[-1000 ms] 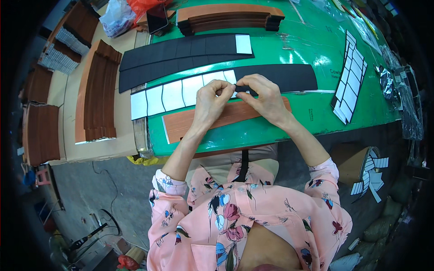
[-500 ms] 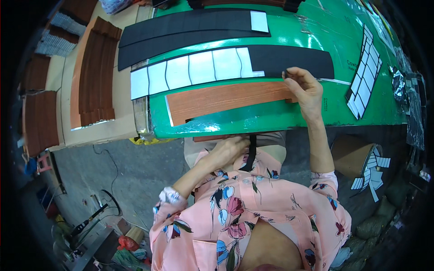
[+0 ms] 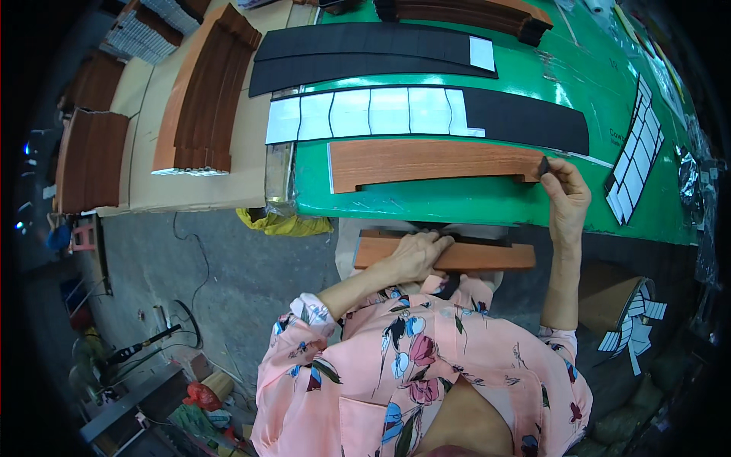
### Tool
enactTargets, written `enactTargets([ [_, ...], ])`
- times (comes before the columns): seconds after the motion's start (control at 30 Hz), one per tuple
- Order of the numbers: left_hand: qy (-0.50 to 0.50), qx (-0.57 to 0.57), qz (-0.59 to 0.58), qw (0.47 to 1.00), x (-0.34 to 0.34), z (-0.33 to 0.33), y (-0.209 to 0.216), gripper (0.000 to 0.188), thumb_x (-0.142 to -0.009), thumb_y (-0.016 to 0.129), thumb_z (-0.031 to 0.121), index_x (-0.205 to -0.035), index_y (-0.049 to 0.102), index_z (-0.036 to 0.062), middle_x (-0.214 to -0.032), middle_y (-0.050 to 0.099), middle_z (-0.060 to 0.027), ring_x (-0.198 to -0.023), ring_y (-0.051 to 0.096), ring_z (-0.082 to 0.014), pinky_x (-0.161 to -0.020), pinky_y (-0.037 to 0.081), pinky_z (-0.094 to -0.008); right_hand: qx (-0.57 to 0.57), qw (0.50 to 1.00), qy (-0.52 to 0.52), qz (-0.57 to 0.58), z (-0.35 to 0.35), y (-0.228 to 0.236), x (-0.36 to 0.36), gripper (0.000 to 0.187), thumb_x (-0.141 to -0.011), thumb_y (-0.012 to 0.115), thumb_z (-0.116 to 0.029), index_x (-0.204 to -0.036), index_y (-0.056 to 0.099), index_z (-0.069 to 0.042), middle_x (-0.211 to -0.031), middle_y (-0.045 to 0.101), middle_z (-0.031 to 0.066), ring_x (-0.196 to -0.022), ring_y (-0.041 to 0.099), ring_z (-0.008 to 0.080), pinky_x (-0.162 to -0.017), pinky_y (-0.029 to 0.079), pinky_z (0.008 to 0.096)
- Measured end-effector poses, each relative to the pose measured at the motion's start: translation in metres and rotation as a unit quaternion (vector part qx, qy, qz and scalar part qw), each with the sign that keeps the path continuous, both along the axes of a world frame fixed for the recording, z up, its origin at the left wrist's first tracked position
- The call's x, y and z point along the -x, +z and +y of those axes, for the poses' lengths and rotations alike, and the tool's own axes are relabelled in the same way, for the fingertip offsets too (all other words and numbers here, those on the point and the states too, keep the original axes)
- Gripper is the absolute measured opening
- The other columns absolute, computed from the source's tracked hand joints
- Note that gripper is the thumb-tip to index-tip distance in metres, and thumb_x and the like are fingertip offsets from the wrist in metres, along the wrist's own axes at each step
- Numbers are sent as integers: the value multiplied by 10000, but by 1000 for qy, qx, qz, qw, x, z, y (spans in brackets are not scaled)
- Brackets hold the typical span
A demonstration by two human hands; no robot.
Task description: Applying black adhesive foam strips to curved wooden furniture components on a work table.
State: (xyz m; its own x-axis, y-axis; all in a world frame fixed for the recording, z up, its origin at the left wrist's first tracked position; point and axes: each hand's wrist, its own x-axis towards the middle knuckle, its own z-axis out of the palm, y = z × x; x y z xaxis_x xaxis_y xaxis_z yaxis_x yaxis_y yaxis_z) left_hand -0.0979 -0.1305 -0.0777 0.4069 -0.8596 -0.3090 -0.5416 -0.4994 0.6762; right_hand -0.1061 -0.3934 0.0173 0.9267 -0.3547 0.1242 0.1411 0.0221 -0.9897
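Observation:
My right hand (image 3: 566, 194) pinches the right end of a long curved wood-grain strip (image 3: 426, 161) that lies on the green table (image 3: 457, 202). My left hand (image 3: 415, 255) rests on top of a shorter stack of wood-grain strips (image 3: 487, 257) below the table's front edge, at my lap, fingers curled over its upper edge. Just behind the long strip lies a black curved strip (image 3: 525, 118) with several white backing squares (image 3: 365, 113) stuck along its left part.
Two more black strips (image 3: 365, 49) lie farther back, one with a white square. A stack of wood-grain strips (image 3: 202, 95) sits on the cardboard-covered bench at left. White liner pieces (image 3: 636, 156) lie at the table's right; a box with scraps (image 3: 628, 312) stands below.
My left hand left the table and dropped to the stack at my lap. My right hand slid to the right end of the wood-grain strip. The view shifted downward.

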Motion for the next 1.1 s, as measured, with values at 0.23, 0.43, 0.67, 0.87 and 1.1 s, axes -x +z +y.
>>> enactTargets([
  [0.23, 66, 121, -180, 974, 4, 20, 105, 809, -597, 795, 306, -1278, 458, 28, -1028, 492, -136, -888, 492, -294, -738, 386, -388, 65, 993, 7, -99, -13, 67, 22, 227, -831, 628, -1, -1053, 580, 11, -1006, 612, 113, -912, 602, 173, -858, 477, 301],
  [0.43, 148, 154, -412, 886, -51, 12, 118, 843, -505, 824, 291, -1257, 490, 107, -981, 482, -86, -870, 478, -233, -732, 364, -380, 52, 985, 33, -162, -20, 70, 24, 221, -829, 640, -33, -1033, 564, 4, -1030, 582, 157, -932, 598, 216, -892, 482, 413],
  [0.67, 154, 142, -568, 796, -105, -22, 91, 842, -555, 762, 449, -1291, 459, 174, -1014, 445, -50, -915, 451, -205, -759, 322, -355, 20, 992, 43, -118, -1, 46, 6, 222, -803, 664, -19, -1007, 578, -4, -1012, 601, 125, -906, 611, 200, -845, 495, 335],
  [0.87, 134, 108, -567, 806, -96, -29, 72, 568, -730, 662, 285, -1256, 501, 143, -1018, 455, -61, -941, 450, -198, -769, 321, -378, -22, 996, 70, -48, 17, 36, -16, 209, -796, 663, 7, -989, 586, 16, -999, 602, 124, -898, 623, 191, -734, 476, 252],
  [1.1, 203, 148, -523, 814, -87, -35, 104, 435, -726, 595, 138, -1159, 562, 106, -898, 509, -53, -850, 493, -195, -713, 336, -360, -26, 988, 141, -57, 38, 36, -47, 198, -793, 655, 26, -981, 590, 24, -991, 602, 122, -903, 610, 183, -787, 480, 274],
])
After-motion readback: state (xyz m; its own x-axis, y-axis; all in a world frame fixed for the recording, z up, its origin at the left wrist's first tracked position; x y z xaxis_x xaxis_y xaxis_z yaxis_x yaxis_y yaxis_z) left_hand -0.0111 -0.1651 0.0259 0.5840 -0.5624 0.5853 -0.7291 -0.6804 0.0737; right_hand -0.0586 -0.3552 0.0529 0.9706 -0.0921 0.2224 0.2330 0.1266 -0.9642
